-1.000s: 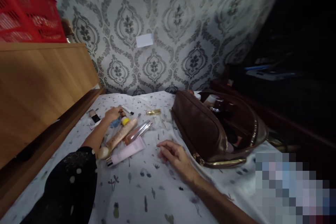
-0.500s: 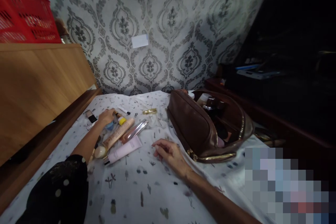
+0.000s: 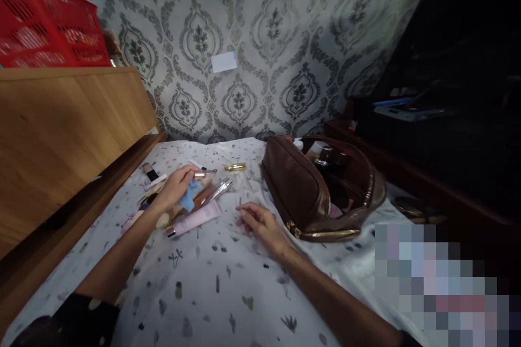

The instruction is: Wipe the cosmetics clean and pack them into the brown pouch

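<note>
My left hand (image 3: 176,188) is closed above a group of cosmetics, pinching a slim pink-gold makeup item (image 3: 201,174) with a thin end; its exact kind is unclear. A crumpled blue cloth (image 3: 190,196) hangs under the same fingers. Just below lie a pale pink squeeze tube (image 3: 195,219) and a tube with a silver cap (image 3: 222,191), partly covered by the cloth. My right hand (image 3: 260,223) rests on the patterned sheet (image 3: 228,303), holding nothing, its fingers loosely bent and apart. To its right stands an unzipped brown cosmetic bag (image 3: 297,187) with several containers inside.
A gold tube (image 3: 235,167) lies farther back, beside crumpled clear plastic (image 3: 244,182). A black-and-beige item (image 3: 150,172) is at the left. The wooden furniture (image 3: 81,119), bearing a red basket (image 3: 52,21), borders the left side; a patterned wall (image 3: 268,54) stands behind.
My left hand has come up and to the right, lifting the slim item and bringing the blue cloth along over the tubes. My right hand has stayed nearly still. The view has shifted slightly.
</note>
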{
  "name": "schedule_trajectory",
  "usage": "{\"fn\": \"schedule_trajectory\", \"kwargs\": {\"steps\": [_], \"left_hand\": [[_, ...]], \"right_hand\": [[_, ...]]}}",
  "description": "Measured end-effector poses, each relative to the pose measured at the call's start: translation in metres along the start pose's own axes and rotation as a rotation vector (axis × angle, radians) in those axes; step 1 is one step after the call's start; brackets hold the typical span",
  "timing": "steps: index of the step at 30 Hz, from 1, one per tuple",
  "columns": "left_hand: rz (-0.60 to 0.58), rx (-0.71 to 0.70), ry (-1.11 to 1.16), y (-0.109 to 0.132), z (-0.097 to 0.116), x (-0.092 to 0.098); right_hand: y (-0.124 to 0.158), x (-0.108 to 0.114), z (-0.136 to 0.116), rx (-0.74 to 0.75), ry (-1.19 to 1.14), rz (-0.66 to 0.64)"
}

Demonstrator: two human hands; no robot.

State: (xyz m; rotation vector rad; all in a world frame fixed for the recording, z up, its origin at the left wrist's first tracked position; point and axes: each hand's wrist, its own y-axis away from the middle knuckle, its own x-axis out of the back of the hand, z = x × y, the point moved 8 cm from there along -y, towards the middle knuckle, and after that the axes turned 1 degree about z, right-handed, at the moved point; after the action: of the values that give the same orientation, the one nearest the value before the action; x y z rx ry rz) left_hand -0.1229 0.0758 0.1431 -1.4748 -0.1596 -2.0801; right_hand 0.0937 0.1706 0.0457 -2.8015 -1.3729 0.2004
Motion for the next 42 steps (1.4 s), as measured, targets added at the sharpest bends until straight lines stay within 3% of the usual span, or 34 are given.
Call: {"fn": "schedule_trajectory", "kwargs": {"steps": [5, 9, 13, 18, 29, 35, 38, 42], "left_hand": [[-0.081, -0.175, 0.373, 0.058, 0.063, -0.034], [-0.154, -0.245, 0.44, 0.082, 0.086, -0.064], [-0.113, -0.19, 0.486, 0.082, 0.072, -0.08], [0.011, -0.091, 0.454, 0.071, 0.047, -0.084], [0.099, -0.118, 0.312, 0.071, 0.05, -0.086], [0.068, -0.11, 0.26, 0.071, 0.052, -0.091], [0.083, -0.105, 0.245, 0.072, 0.057, -0.085], [0.143, -0.141, 0.2, 0.057, 0.065, -0.056]], "right_hand": [[0.0, -0.001, 0.008, -0.05, -0.212, 0.038], [-0.004, 0.001, 0.016, -0.043, -0.24, 0.054], [-0.004, 0.002, 0.019, 0.027, -0.151, 0.073], [-0.005, 0.004, 0.025, 0.057, -0.156, 0.128], [-0.012, 0.02, 0.032, 0.058, -0.275, 0.246], [-0.014, 0.014, 0.032, 0.034, -0.289, 0.187], [-0.012, 0.012, 0.029, 0.029, -0.247, 0.153], [-0.011, 0.014, 0.024, 0.047, -0.191, 0.146]]}}
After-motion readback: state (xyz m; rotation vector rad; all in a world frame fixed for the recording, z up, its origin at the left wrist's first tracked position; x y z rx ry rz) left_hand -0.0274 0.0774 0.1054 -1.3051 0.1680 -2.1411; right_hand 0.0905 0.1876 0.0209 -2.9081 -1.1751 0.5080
